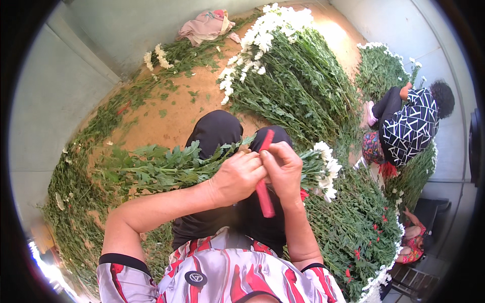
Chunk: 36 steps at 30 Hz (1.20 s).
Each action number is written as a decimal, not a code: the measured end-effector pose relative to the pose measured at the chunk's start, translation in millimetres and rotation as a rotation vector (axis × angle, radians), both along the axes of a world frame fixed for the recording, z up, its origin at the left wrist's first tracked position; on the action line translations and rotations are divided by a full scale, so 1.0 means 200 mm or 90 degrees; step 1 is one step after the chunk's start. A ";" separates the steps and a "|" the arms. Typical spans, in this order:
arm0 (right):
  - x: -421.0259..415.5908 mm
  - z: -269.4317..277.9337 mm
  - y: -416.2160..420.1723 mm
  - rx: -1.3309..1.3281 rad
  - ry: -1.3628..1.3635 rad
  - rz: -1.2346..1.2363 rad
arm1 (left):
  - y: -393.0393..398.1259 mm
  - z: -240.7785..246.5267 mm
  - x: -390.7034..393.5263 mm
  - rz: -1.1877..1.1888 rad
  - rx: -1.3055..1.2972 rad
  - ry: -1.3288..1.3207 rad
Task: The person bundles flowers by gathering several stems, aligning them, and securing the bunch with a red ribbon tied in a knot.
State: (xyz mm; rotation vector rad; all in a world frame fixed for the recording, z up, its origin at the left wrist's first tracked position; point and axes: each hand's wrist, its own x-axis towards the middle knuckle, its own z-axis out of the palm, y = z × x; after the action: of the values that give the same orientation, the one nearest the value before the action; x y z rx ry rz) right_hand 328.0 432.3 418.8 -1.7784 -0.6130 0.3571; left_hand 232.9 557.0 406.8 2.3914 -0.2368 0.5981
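A bunch of leafy stems with white chrysanthemum blooms (326,170) lies across my knees, stems to the left and blooms to the right. My left hand (242,175) is closed around the bunch near its middle. Right against it, my right hand (282,166) pinches a red strip (265,200) between thumb and fingers; the strip crosses the bunch, one end above the hands and the other hanging below. The strip's material and the part under my fingers cannot be made out.
A large heap of white chrysanthemums (295,83) lies ahead, and tied bunches (352,227) at the right. Loose greenery (79,181) covers the floor at left. A pink cloth (206,28) lies by the wall. One person (409,121) sits at right, another person (413,242) lower right.
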 end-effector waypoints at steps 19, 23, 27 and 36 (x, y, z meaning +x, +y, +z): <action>0.07 0.00 -0.07 -0.012 -0.185 0.194 | 0.23 0.04 0.14 -0.077 -0.819 0.478; 0.09 -0.02 -0.07 0.000 -0.108 0.214 | 0.37 0.09 0.18 -0.270 -0.755 0.557; 0.13 -0.03 -0.07 0.024 -0.092 0.234 | 0.38 0.11 0.17 -0.279 -0.626 0.520; 0.12 0.00 -0.05 0.089 0.090 0.151 | 0.24 0.05 0.18 -0.048 0.096 -0.094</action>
State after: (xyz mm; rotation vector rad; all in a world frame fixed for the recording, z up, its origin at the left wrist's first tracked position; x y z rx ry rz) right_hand 351.2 422.7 418.9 -1.5369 -0.7318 0.5836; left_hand 268.8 605.2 417.4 2.4719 -0.4479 0.7461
